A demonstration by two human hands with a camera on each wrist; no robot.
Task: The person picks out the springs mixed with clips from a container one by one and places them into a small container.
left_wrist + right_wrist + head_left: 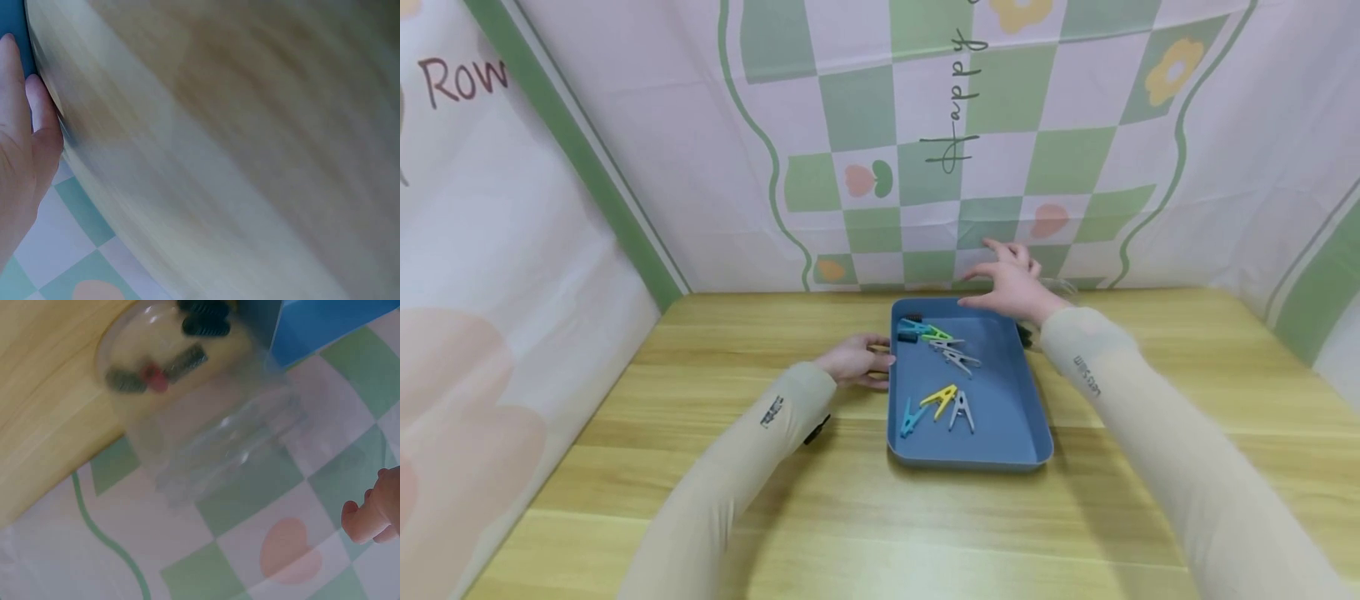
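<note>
My left hand (857,360) rests its fingers against the left wall of a blue rectangular tray (1000,425). In the left wrist view its fingertips (39,87) meet the tray's side. Over the far right corner of the tray, my right hand (1011,287) is raised with fingers spread and nothing held. Inside the tray lie a yellow clothespin (942,400), a grey clothespin (961,408) and a blue clothespin (912,418) toward the near end. Farther back are a green clothespin (937,335), a teal one (914,327), grey ones (957,357) and small black pieces (907,338).
Right of the tray, partly behind my right arm, lies a clear plastic bag or container (206,437) with several dark pieces and a red one (154,376). A wooden table (850,517) carries everything. A patterned cloth wall (925,225) stands directly behind it.
</note>
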